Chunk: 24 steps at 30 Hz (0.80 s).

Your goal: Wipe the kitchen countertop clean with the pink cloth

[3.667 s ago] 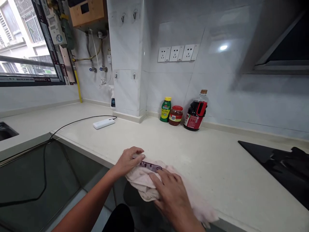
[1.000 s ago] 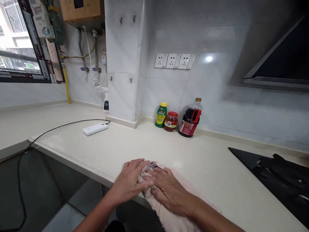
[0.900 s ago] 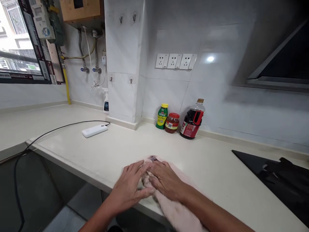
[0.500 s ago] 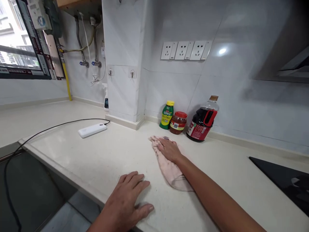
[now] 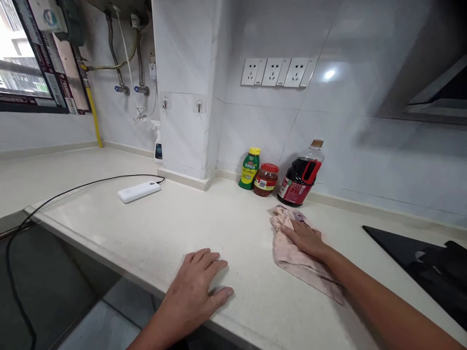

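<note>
A pink cloth [image 5: 292,253] lies bunched and partly spread on the pale countertop [image 5: 175,218]. My right hand [image 5: 304,238] presses down on it, fingers curled into its upper part. Just beyond the cloth stands a large dark sauce bottle [image 5: 297,182] with a red handle. My left hand [image 5: 199,287] rests at the counter's front edge, fingers spread and thumb apart, holding nothing.
A green squeeze bottle [image 5: 249,170] and a red-lidded jar [image 5: 266,181] stand by the wall. A white power bank [image 5: 138,192] with a black cable [image 5: 73,189] lies at left. A spray bottle [image 5: 157,143] is behind the pillar; a black cooktop [image 5: 419,265] lies right.
My right hand has slid the cloth to the right across the counter, to in front of the sauce bottle. The left hand stays nearly in place. The view has shifted slightly.
</note>
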{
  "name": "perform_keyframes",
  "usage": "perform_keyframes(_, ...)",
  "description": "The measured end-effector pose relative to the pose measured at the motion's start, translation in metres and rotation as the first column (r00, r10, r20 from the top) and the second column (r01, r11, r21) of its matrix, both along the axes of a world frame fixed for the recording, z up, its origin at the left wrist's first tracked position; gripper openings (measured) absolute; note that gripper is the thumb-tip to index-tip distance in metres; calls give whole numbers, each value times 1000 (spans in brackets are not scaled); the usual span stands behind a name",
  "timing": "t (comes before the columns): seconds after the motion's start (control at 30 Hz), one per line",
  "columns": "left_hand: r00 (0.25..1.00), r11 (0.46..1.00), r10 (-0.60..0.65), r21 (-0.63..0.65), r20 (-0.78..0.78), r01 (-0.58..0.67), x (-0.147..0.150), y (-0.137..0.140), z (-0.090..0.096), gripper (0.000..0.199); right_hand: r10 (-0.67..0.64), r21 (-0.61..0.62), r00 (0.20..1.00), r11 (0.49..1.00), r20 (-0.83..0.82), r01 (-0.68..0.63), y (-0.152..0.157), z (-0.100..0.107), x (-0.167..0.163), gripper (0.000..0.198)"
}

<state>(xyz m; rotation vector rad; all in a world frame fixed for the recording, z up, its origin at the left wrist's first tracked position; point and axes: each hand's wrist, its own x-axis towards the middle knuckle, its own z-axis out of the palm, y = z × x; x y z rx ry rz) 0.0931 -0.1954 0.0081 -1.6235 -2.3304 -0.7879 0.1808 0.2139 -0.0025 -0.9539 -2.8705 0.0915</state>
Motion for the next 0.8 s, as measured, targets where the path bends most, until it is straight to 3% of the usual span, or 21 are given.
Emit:
perform_keyframes(0.13, 1000, 1000, 3, 10, -1, -3, 3, 0, 3, 39, 176, -7, 984, 984, 25, -176, -33, -3, 54, 86)
perform_keyframes(0.2, 1000, 1000, 3, 11, 5, -3, 4, 0, 5, 38, 261, 45, 965, 965, -33, -260, -55, -4, 76, 79)
perform_keyframes(0.3, 1000, 1000, 10, 5, 11, -10, 5, 0, 6, 39, 287, 97, 948, 956, -140, -276, -94, -2, 95, 63)
perform_keyframes(0.37, 1000, 1000, 15, 2, 7, -15, 5, -1, 6, 38, 296, 58, 933, 955, -204, -291, -122, 4, 100, 59)
perform_keyframes(0.47, 1000, 1000, 18, 5, -3, -18, 6, -2, 6, 37, 318, -143, 903, 918, -289, -369, -151, 22, 97, 56)
perform_keyframes(0.57, 999, 1000, 22, 9, -23, -22, 6, -3, 7, 35, 182, -338, 899, 882, -398, -329, -145, 43, 86, 63)
perform_keyframes(0.63, 999, 1000, 22, 9, -31, -21, 7, -4, 7, 34, 70, -385, 898, 887, -434, -255, -122, 50, 76, 68)
perform_keyframes(0.7, 999, 1000, 24, 9, -30, -24, 7, -4, 8, 35, 18, -367, 926, 915, -376, -167, -94, 50, 68, 66)
perform_keyframes(0.8, 999, 999, 32, 20, -26, -31, 7, -4, 7, 35, -59, -242, 956, 970, -287, -13, -68, 40, 65, 65)
